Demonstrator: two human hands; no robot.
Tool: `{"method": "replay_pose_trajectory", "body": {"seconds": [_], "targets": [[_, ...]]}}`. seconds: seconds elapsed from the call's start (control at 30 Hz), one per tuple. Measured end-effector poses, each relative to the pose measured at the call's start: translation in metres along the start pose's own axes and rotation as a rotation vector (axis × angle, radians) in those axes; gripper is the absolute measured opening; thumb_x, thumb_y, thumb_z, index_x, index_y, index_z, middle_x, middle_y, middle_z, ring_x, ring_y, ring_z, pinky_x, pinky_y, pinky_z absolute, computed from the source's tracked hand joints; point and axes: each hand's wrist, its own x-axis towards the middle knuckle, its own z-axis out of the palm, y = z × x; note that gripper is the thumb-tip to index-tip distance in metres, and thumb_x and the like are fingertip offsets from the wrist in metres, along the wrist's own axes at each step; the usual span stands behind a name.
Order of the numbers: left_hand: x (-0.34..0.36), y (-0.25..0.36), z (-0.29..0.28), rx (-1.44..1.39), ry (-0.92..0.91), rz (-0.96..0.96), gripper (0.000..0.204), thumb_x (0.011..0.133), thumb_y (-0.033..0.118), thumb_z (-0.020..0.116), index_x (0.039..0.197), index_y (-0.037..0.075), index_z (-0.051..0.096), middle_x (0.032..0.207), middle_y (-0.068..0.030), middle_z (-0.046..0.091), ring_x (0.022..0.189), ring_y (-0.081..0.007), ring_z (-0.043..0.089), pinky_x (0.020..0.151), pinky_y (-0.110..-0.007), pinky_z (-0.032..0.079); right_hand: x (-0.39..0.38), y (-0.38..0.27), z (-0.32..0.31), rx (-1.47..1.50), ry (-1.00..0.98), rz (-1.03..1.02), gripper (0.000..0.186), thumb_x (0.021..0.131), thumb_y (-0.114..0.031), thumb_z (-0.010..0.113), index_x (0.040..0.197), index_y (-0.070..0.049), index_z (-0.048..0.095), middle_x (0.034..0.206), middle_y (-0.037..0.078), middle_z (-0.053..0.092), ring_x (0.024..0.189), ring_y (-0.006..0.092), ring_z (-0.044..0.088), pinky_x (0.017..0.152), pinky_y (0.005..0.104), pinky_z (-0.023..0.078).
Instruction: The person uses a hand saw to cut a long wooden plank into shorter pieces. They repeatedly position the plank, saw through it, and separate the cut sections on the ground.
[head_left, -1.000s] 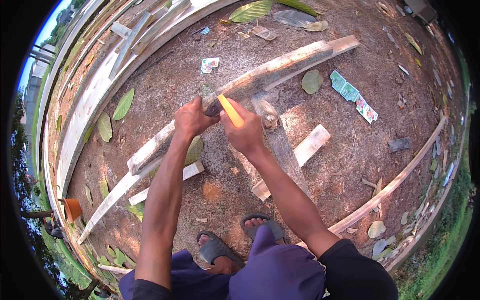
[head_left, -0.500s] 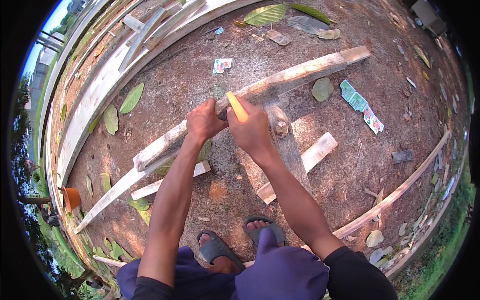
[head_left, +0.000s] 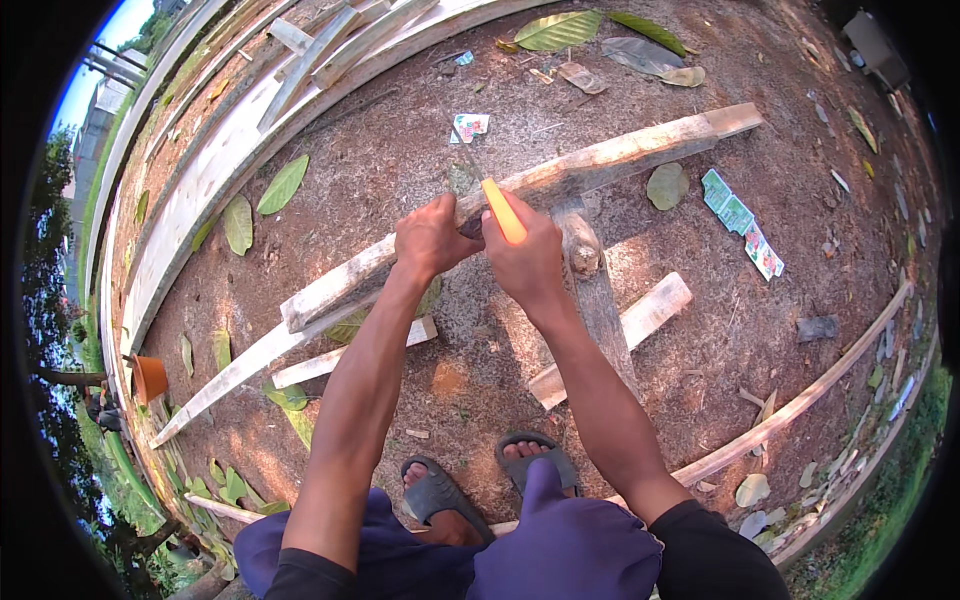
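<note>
A long, weathered wooden beam (head_left: 640, 150) lies slanting across the ground in front of me, resting on other timber. My left hand (head_left: 430, 240) grips it near its middle, fingers over the far side and thumb toward the other hand. Close to its right, my right hand (head_left: 527, 258) is closed around an orange handle (head_left: 504, 212), apparently of a hand saw. Only a thin dark streak, perhaps the blade, shows beyond the beam; the rest is hidden. Below the beam, a grey wooden piece with a knot (head_left: 583, 250) runs toward me.
A short timber block (head_left: 655, 310) lies under the grey piece, and a pale strip (head_left: 320, 368) lies left of it. Boards (head_left: 185, 230) are stacked at the far left, near an orange pot (head_left: 150, 380). A long thin batten (head_left: 790, 415) curves along the right. Leaves and paper scraps litter the soil.
The whole view has shifted slightly, so everything sits a little farther right and lower. Both hands keep their grips, and a dark streak now shows beyond the beam near the orange handle.
</note>
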Motion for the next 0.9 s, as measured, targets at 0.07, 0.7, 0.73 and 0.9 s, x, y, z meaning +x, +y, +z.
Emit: {"method": "replay_pose_trajectory", "body": {"seconds": [0.07,0.7,0.73,0.9], "targets": [[-0.003,-0.007,0.001,0.031,-0.03,-0.016,0.07,0.07,0.063,0.085,0.107,0.008,0.062,0.114,-0.0135,0.074,0.105,-0.0294,0.074,0.092,-0.044,0.059,0.001,-0.01,0.001,0.0,-0.038,0.092,0.04,0.099,-0.018,0.068,0.133,0.004,0.066,0.093,0.018,0.076,0.079,0.017,0.071,0.071,0.035,0.055],[-0.008,-0.013,0.005,0.039,0.02,-0.015,0.069,0.072,0.06,0.086,0.109,0.008,0.062,0.106,-0.0128,0.075,0.098,-0.0293,0.075,0.091,-0.044,0.059,-0.11,0.025,-0.039,0.065,-0.004,0.03,0.042,0.096,-0.007,0.069,0.136,0.006,0.064,0.11,0.02,0.076,0.092,0.0169,0.074,0.08,0.0322,0.059],[-0.01,-0.016,0.004,0.018,0.012,-0.018,0.067,0.072,0.06,0.086,0.105,0.007,0.061,0.103,-0.0138,0.075,0.095,-0.0304,0.075,0.088,-0.045,0.059,-0.149,0.026,-0.06,0.019,-0.022,0.054,0.043,0.096,-0.004,0.068,0.136,0.008,0.063,0.111,0.021,0.076,0.095,0.018,0.075,0.081,0.0319,0.059],[-0.009,-0.014,0.001,0.037,-0.069,-0.077,0.066,0.072,0.06,0.086,0.104,0.008,0.062,0.104,-0.0117,0.074,0.097,-0.0282,0.075,0.089,-0.043,0.059,-0.189,0.035,-0.078,-0.003,-0.027,-0.006,0.044,0.095,-0.005,0.068,0.137,0.007,0.063,0.111,0.021,0.076,0.094,0.0209,0.077,0.081,0.0322,0.061]]}}
